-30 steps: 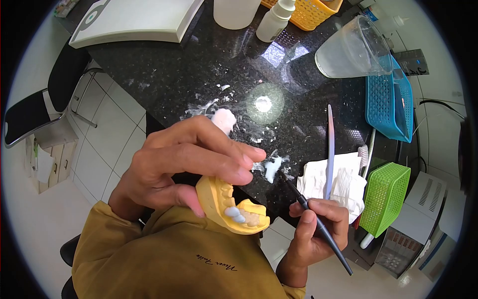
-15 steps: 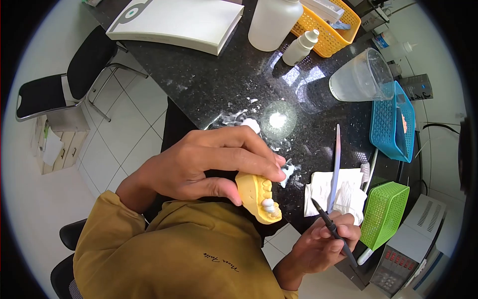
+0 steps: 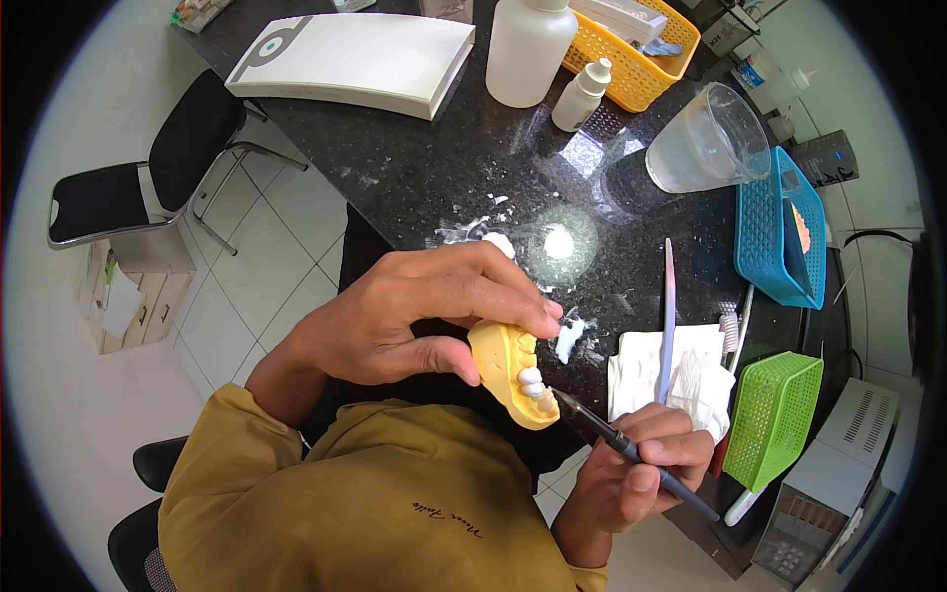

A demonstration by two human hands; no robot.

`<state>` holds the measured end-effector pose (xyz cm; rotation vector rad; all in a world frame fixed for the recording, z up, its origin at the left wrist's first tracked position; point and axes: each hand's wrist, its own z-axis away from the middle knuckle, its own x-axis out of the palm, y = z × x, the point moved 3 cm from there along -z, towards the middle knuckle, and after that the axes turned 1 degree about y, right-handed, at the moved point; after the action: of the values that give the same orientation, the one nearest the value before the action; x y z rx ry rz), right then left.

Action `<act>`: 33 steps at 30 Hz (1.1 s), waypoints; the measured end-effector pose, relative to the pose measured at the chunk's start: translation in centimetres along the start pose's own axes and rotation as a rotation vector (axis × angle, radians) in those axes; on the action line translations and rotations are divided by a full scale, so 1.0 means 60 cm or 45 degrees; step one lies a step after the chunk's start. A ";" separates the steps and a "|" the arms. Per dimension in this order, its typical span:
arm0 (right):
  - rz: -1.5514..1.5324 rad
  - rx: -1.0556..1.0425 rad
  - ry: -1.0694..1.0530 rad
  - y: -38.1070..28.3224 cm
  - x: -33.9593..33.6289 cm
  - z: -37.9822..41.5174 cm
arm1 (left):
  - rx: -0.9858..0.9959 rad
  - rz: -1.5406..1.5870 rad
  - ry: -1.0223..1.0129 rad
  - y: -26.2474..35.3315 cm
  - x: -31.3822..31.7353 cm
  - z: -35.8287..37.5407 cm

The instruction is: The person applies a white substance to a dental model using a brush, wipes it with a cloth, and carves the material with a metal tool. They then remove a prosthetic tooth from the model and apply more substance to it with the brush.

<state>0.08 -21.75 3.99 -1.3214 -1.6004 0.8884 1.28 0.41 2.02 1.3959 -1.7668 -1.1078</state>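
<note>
A person in a mustard-yellow top works at a black stone counter (image 3: 434, 148), seen from above. The left hand (image 3: 414, 316) is closed around a yellow plaster jaw model (image 3: 508, 370), thumb under its near side and fingers curled over its top, holding it in the air just off the counter's edge, above the person's lap. A few white teeth (image 3: 533, 383) stand in the model's ridge. The right hand (image 3: 636, 474) grips a thin dark brush (image 3: 631, 452) like a pen, its tip touching the model right beside the white teeth.

On the counter just beyond the model lie smears and small lumps of white paste (image 3: 569, 337). To the right, a long flat spatula (image 3: 668, 316) rests across a crumpled white tissue (image 3: 671, 380). A green basket (image 3: 774, 419) sits beside the tissue, a blue basket (image 3: 779, 232) farther back, and a clear plastic cup (image 3: 705, 143) next to it. At the far edge stand a large white bottle (image 3: 528, 49), a small dropper bottle (image 3: 582, 94), an orange basket (image 3: 641, 49) and a white book (image 3: 355, 59). A black chair (image 3: 138, 183) stands on the tiled floor at left
</note>
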 end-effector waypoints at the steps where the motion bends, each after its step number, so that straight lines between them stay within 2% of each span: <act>1: -0.001 0.000 -0.010 0.000 0.000 0.000 | -0.002 -0.001 -0.002 0.000 0.000 0.000; 6: -0.008 -0.019 -0.049 0.006 -0.004 -0.002 | 0.002 -0.012 0.022 0.001 0.001 0.001; 8: -0.121 -0.146 -0.163 0.007 -0.008 -0.006 | 0.009 -0.008 0.024 0.000 0.002 0.002; 33: -0.138 -0.161 -0.173 0.004 -0.005 -0.003 | 0.040 -0.040 0.046 0.000 0.005 0.001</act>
<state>0.36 -21.99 3.80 -1.2698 -1.8418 0.8371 1.17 0.14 2.00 1.4579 -1.7488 -1.0687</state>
